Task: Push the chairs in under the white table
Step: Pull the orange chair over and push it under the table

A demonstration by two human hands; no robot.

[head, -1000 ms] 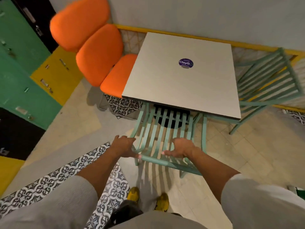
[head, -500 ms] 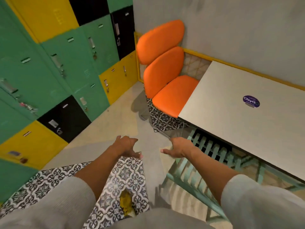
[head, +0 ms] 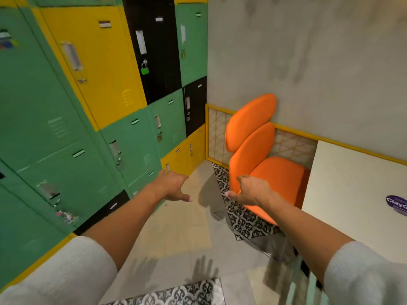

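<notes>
An orange padded chair [head: 259, 150] stands against the grey wall, its seat partly under the left edge of the white table [head: 352, 194]. My right hand [head: 248, 191] hovers open in front of the chair's backrest, palm down, holding nothing. My left hand [head: 171, 187] is open too, out over the floor to the left of the chair. A blurred mint-green slatted chair [head: 308, 289] shows at the bottom right, under the table's near edge.
Green, yellow and black lockers [head: 88, 106] fill the left side. A yellow-framed mesh panel [head: 217, 133] runs along the wall behind the orange chair. Patterned black-and-white tiles [head: 242, 216] lie under the chair, and beige floor lies between the lockers and the chair.
Both hands have let go of the green chair's backrest and lifted. The view has swung left, so the orange chair and lockers now fill the frame and the table sits at the right edge.
</notes>
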